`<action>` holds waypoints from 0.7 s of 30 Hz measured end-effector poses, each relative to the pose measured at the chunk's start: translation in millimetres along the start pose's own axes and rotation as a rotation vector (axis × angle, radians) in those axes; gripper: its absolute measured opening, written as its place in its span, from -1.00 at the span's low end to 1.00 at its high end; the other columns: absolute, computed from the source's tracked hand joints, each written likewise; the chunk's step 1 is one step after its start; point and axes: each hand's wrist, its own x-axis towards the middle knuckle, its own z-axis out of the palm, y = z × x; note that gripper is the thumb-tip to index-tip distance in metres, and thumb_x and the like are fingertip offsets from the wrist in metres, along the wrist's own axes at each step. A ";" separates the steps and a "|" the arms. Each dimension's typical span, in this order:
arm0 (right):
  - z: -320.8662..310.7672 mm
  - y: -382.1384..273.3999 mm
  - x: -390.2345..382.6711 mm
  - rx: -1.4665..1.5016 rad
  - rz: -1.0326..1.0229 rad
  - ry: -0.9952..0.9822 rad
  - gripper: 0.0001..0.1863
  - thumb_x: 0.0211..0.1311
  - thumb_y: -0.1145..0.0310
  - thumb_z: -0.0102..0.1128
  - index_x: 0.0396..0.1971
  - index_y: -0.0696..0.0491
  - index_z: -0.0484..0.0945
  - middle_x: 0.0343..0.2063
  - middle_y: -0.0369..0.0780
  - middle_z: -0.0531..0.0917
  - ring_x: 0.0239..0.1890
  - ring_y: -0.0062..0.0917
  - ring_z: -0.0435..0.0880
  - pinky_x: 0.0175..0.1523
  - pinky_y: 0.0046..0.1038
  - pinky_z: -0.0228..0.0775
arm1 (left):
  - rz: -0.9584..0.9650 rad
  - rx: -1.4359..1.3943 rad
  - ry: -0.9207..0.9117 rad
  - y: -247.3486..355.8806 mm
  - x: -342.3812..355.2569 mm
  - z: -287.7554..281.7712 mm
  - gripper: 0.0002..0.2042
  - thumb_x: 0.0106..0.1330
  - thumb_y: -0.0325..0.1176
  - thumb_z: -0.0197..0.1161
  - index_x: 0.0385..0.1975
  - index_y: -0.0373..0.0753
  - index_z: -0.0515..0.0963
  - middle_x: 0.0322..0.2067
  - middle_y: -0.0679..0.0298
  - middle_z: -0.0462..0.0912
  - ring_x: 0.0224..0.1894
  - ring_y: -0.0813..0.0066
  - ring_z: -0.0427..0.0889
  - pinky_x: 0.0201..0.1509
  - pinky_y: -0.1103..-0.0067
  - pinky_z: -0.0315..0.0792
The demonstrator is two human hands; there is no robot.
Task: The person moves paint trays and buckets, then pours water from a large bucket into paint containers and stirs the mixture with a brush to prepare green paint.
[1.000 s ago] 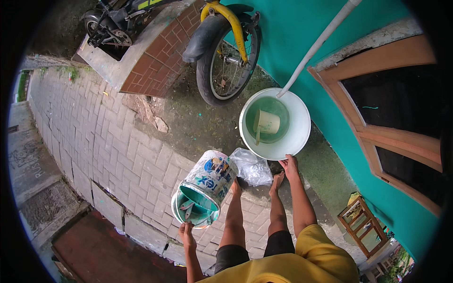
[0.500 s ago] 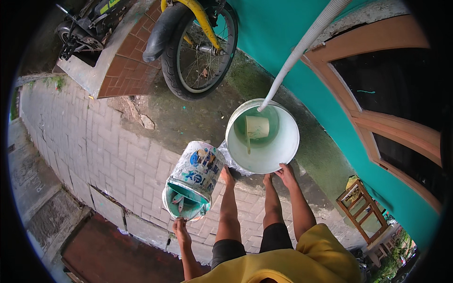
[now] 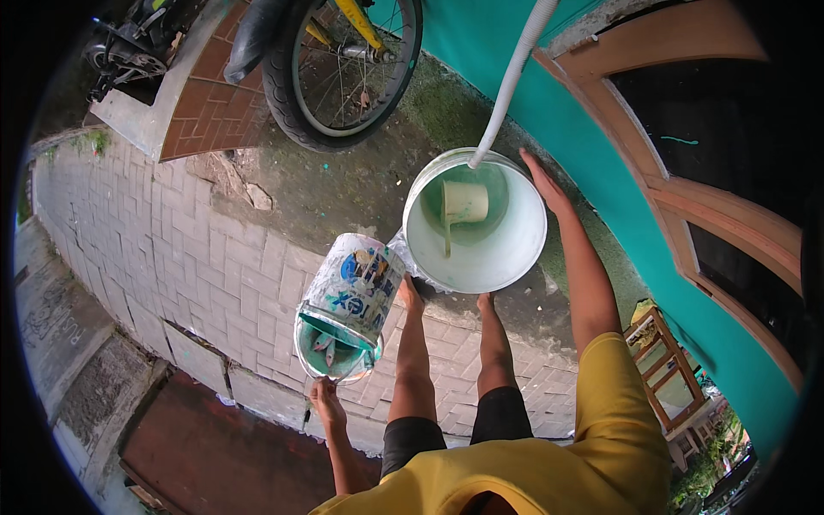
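My left hand (image 3: 325,399) is closed on the handle of a paint-smeared bucket (image 3: 348,279) with blue lettering. That bucket hangs tilted, its mouth toward me, and green paint coats its inside. A couple of pale, paint-stained items (image 3: 327,343), too small to name surely, lie within. Right of it stands a large white bucket (image 3: 506,262) with greenish water in the bottom. A cream dipper (image 3: 464,202) with a long handle sits in that water. My right hand (image 3: 548,183) has its fingers stretched out along the white bucket's right rim; contact is hard to make out.
A ribbed white hose (image 3: 513,81) comes down over the white bucket's far rim. Beyond stands a wheel (image 3: 343,77) with a yellow fork. A teal wall (image 3: 592,197) with a wood-framed window (image 3: 687,193) runs along the right. Grey pavers (image 3: 206,257) cover the left ground.
My right hand has left the white bucket's near rim and moved up to its far right side, fingers now straight. My left hand still holds the paint bucket. The view has shifted slightly.
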 end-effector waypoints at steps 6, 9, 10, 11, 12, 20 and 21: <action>11.2 21.7 55.0 -0.225 0.050 -0.043 -0.31 0.10 -0.14 0.03 0.03 0.17 0.42 0.05 -0.05 0.46 0.12 -0.28 0.40 0.19 -0.38 0.17 | -0.042 -0.036 0.012 -6.6 -1.6 0.3 -0.82 0.20 -0.36 0.14 -0.63 -0.15 0.37 -0.59 0.48 0.33 -0.51 0.70 0.19 -0.32 0.65 0.16; 20.4 16.7 50.1 -0.220 -0.031 0.098 -0.43 0.07 -0.04 0.14 -0.09 0.15 0.51 -0.05 -0.07 0.53 0.03 -0.31 0.48 0.10 -0.40 0.27 | -0.054 -0.040 0.047 -7.4 -8.6 2.5 -0.80 0.20 -0.35 0.13 -0.64 -0.15 0.34 -0.60 0.48 0.30 -0.52 0.69 0.19 -0.31 0.64 0.17; 25.2 8.8 43.5 -0.212 -0.062 0.161 -0.47 0.07 -0.01 0.17 -0.13 0.14 0.53 -0.07 -0.07 0.55 0.02 -0.33 0.50 0.08 -0.41 0.28 | -0.053 -0.037 0.062 -7.5 -9.9 2.2 -0.80 0.21 -0.34 0.12 -0.64 -0.14 0.33 -0.60 0.48 0.29 -0.52 0.69 0.19 -0.30 0.64 0.17; 26.9 -2.0 37.6 -0.206 -0.072 0.108 -0.51 0.06 0.03 0.19 -0.17 0.13 0.54 -0.10 -0.07 0.56 -0.02 -0.33 0.51 0.05 -0.40 0.30 | -0.046 -0.048 0.049 -8.7 -10.1 1.0 -0.79 0.20 -0.35 0.12 -0.65 -0.14 0.32 -0.60 0.47 0.29 -0.52 0.68 0.19 -0.30 0.63 0.17; 27.4 -13.3 31.4 -0.198 -0.081 0.055 -0.55 0.06 0.07 0.21 -0.20 0.13 0.54 -0.12 -0.08 0.57 -0.05 -0.33 0.53 0.02 -0.39 0.32 | -0.039 -0.058 0.035 -10.2 -9.3 0.5 -0.79 0.20 -0.35 0.12 -0.65 -0.14 0.32 -0.61 0.47 0.28 -0.52 0.67 0.19 -0.30 0.62 0.18; 54.3 -70.3 -59.8 -0.484 -0.646 -0.037 -0.73 -0.08 0.26 0.29 -0.46 0.13 0.49 -0.57 -0.10 0.59 -0.45 -0.21 0.60 -0.33 -0.32 0.42 | -0.083 -0.061 0.032 -18.1 -6.2 -40.8 -0.77 0.18 -0.34 0.09 -0.68 -0.15 0.29 -0.64 0.44 0.24 -0.53 0.63 0.19 -0.21 0.57 0.25; 64.3 -86.8 -85.7 -0.707 -0.613 -0.129 -0.83 -0.17 0.34 0.27 -0.56 0.09 0.52 -0.65 -0.11 0.57 -0.53 -0.19 0.59 -0.39 -0.28 0.40 | -0.080 -0.058 0.039 -18.0 -2.8 -44.5 -0.77 0.19 -0.32 0.10 -0.68 -0.14 0.29 -0.64 0.45 0.23 -0.54 0.63 0.19 -0.21 0.57 0.25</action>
